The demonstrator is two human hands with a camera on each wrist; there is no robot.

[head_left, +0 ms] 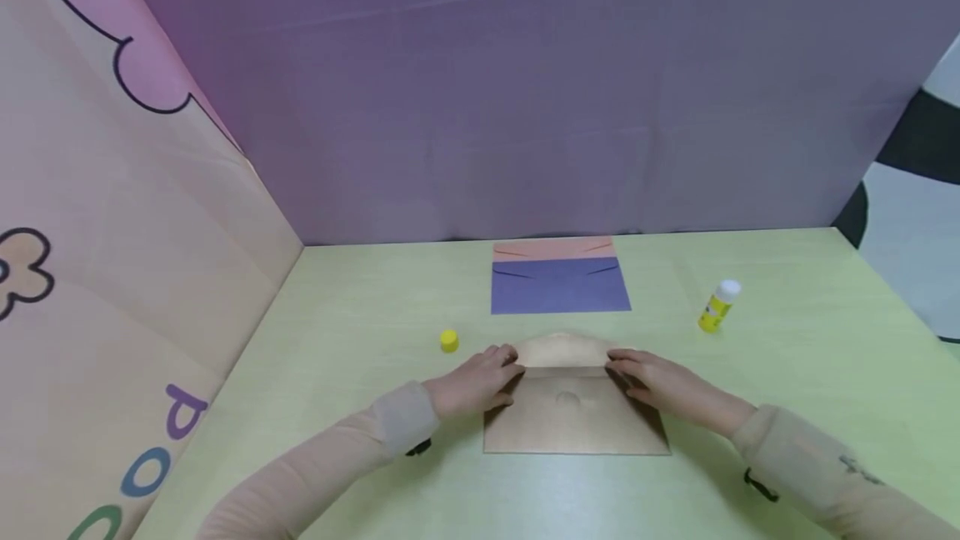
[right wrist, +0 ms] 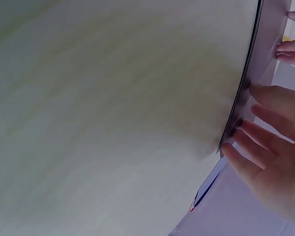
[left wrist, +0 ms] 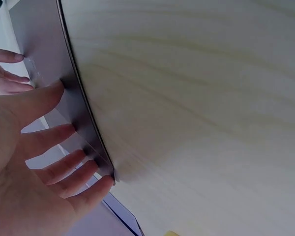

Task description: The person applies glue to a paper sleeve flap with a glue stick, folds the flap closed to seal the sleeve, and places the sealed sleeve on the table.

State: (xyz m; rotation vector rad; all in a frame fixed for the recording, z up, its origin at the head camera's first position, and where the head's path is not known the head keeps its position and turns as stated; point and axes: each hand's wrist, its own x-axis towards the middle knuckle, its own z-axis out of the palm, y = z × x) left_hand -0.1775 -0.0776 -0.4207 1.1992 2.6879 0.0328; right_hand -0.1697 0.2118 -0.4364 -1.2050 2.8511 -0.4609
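Note:
A brown paper envelope (head_left: 573,432) lies flat on the table, its rounded flap (head_left: 564,348) unfolded toward the far side. My left hand (head_left: 480,377) rests with its fingertips on the envelope's left side, near the fold. Across from it, my right hand (head_left: 656,382) touches the right end of the same fold. In the left wrist view the fingers (left wrist: 54,169) are spread and fairly straight against the paper. The right wrist view has extended fingers (right wrist: 258,147) touching the envelope along its edge (right wrist: 236,108).
Beyond the envelope lie a purple envelope (head_left: 561,292) and a pink envelope (head_left: 551,250) partly under it. A yellow cap (head_left: 448,341) sits to the left. On the right, a yellow glue stick (head_left: 716,311) with a white top stands on the pale green table (head_left: 360,290).

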